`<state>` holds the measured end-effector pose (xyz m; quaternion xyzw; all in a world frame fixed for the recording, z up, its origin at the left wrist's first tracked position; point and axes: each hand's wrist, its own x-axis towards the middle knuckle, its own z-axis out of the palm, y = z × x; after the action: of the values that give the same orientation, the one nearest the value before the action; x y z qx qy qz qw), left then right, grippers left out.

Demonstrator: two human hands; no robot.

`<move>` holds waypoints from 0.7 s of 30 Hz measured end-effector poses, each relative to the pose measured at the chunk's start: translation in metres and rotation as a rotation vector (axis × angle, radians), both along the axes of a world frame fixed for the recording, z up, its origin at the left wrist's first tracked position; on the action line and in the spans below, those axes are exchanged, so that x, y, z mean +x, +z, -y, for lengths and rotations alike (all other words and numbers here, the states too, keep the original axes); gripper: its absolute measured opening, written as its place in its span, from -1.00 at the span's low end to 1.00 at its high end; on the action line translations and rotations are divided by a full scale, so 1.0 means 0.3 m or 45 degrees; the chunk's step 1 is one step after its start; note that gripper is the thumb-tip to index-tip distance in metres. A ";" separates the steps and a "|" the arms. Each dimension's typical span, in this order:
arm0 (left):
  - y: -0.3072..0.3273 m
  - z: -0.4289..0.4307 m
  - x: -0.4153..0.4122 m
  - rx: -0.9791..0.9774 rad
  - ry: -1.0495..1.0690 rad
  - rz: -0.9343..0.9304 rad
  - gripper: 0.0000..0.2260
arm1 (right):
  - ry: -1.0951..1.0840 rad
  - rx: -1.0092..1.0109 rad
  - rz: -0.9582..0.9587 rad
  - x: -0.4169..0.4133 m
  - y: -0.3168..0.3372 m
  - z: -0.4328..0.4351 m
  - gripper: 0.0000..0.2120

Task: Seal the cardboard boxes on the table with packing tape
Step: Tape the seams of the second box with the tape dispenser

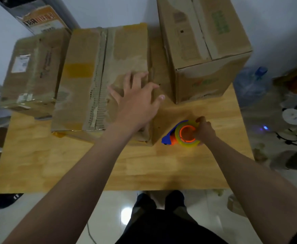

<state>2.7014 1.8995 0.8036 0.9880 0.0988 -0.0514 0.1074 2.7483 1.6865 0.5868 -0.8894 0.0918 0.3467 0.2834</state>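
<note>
Three cardboard boxes stand on a wooden table. The middle box lies flat with a worn centre seam. My left hand rests on its right top flap with fingers spread. A smaller box with a white label sits to its left. A tall box stands at the back right. A tape dispenser with a blue body, orange hub and yellowish tape roll lies on the table right of the middle box. My right hand grips the dispenser from its right side.
A long box with an orange label leans at the back left. A blue water jug stands on the floor to the right, near cables and a white round object. A tape roll lies on the floor below the table's right corner.
</note>
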 end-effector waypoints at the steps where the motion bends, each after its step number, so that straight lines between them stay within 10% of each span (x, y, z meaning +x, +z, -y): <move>1: 0.008 0.003 0.003 -0.006 0.014 -0.017 -0.64 | -0.038 0.036 -0.029 0.003 0.031 -0.002 -0.45; 10: 0.074 -0.008 0.004 -0.328 0.200 0.095 -0.49 | -0.370 0.528 0.069 0.041 0.453 0.030 -0.34; 16: 0.179 -0.010 -0.027 -1.101 0.579 0.386 -0.11 | -0.401 0.785 0.258 0.044 0.779 -0.006 -0.40; 21: 0.253 -0.010 -0.104 -1.458 0.539 0.282 -0.34 | -0.386 0.999 0.253 -0.009 0.954 -0.109 -0.32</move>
<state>2.6700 1.9026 0.8796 0.7320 0.2377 0.0289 0.6379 2.7456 1.7194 0.8729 -0.7198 0.0551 0.2225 0.6552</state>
